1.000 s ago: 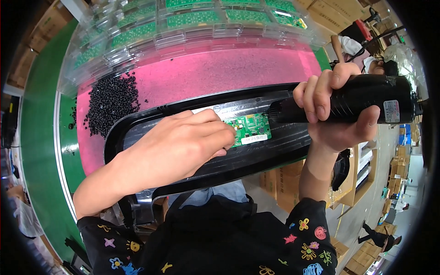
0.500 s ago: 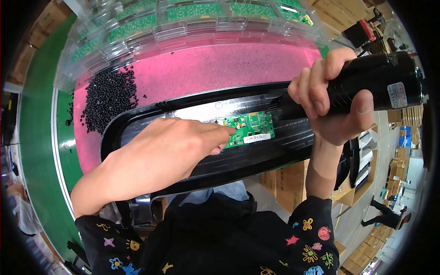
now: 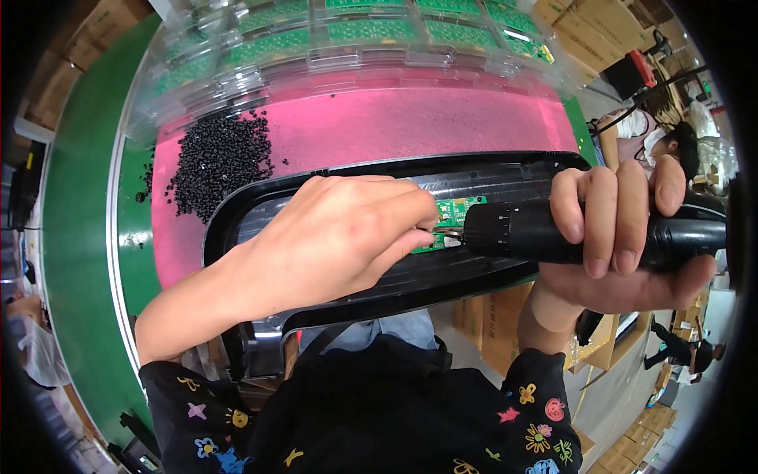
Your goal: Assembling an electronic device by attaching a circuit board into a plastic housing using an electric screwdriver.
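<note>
My right hand (image 3: 624, 237) wraps round a black electric screwdriver (image 3: 525, 231), held nearly level with its nose pointing left. A short metal bit (image 3: 452, 232) sticks out of the nose and reaches my left fingertips. My left hand (image 3: 355, 225) is closed in a pinch at the bit's end; anything small between the fingers is hidden. Beneath both hands lies a green circuit board (image 3: 474, 204), partly covered by the left fingers and the screwdriver. It rests inside a long black plastic housing (image 3: 316, 314) with raised edges.
A heap of small black screws (image 3: 221, 162) lies left on the pink mat (image 3: 395, 118). Clear plastic trays (image 3: 355, 59) with several green boards stand at the far side. Cardboard boxes (image 3: 493, 324) are below right. Another person (image 3: 643, 138) is at the far right.
The screwdriver has swung level, its nose coming over the board to meet my left fingertips. My left hand has lifted off the board and is now pinching at the bit. The view has shifted slightly.
</note>
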`<state>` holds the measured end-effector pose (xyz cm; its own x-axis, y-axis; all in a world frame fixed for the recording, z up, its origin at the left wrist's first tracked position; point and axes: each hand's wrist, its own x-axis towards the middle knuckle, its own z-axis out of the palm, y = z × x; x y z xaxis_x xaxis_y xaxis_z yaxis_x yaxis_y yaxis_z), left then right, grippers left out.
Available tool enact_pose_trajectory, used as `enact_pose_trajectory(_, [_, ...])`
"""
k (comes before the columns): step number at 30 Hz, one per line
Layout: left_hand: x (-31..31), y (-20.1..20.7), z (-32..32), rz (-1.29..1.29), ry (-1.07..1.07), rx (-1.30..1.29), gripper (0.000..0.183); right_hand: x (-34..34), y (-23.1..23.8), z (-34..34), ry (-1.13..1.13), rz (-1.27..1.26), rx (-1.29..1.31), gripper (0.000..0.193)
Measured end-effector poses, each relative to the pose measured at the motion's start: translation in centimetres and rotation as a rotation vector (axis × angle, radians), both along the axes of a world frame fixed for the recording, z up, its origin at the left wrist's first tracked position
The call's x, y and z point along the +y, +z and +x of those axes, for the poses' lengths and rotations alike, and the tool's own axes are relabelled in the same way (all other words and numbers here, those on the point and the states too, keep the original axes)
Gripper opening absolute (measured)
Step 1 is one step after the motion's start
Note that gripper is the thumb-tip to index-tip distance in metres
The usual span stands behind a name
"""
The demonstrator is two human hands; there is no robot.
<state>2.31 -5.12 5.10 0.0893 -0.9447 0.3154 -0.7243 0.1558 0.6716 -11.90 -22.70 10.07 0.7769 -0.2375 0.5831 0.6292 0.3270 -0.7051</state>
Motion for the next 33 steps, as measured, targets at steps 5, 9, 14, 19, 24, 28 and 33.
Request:
enact_pose_trajectory(5, [0.4, -0.3, 0.2, -0.048, 0.045, 0.018, 0.014, 0.7, -0.2, 0.5, 0.001, -0.014, -0.03, 0.046])
enact_pose_trajectory(9, [0.2, -0.6, 0.0, -0.089, 0.062, 0.031, 0.016, 0.7, 0.7, 0.3, -0.007, -0.023, -0.005, 0.047])
enact_pose_trajectory(14, [0.2, -0.2, 0.3, -0.127, 0.057, 0.002, 0.02, 1.1, 0.8, 0.5, -0.015, -0.018, 0.016, 0.048])
enact_pose_trajectory(19, [0.3, 0.1, 0.5, -0.273, 0.108, -0.099, 0.022, 1.5, -0.5, 1.8, -0.026, 0.038, 0.017, 0.052])
enact_pose_trajectory(24, [0.5, -0.2, 0.4, -0.289, 0.179, -0.148, 0.02, 1.2, -0.7, 2.4, -0.055, -0.042, -0.05, 0.054])
enact_pose_trajectory(28, [0.5, 0.2, 1.0, -0.405, 0.326, -0.187, 0.015, 1.4, -1.2, 2.4, -0.114, -0.08, 0.1, 0.061])
enact_pose_trajectory(33, [0.3, -0.1, 0.6, 0.013, 0.225, 0.003, 0.01, 1.8, -2.2, 2.4, -0.236, -0.083, 0.214, 0.061])
